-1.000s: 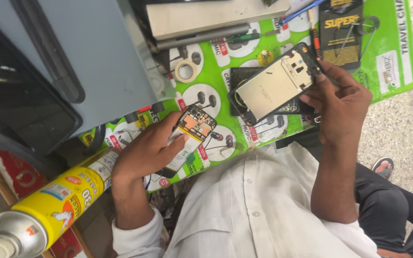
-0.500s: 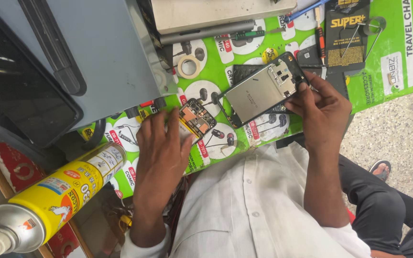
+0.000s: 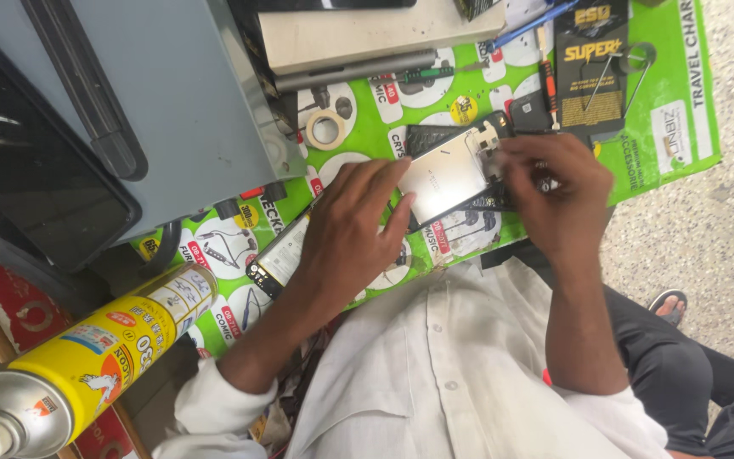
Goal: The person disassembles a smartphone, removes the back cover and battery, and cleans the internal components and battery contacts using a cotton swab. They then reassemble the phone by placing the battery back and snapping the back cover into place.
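Both hands on opened phone (image 3: 450,172) over green surface (image 3: 664,127): left hand (image 3: 354,225) fingertips steadying metal back, right hand (image 3: 554,191) pinching top edge. Yellow spray can (image 3: 104,348) lying lower left, tape roll (image 3: 326,129) nearby.

The opened phone (image 3: 452,174) shows a pale, brushed-metal plate with a dull sheen, black plastic at its edges. Under it, the green printed sheet (image 3: 673,102) is glossy paper or card. The yellow spray can (image 3: 104,357) is shiny painted metal with a bare silvery top. The white shirt (image 3: 435,382) is soft, creased cloth. The grey case (image 3: 172,93) looks smooth and matt.
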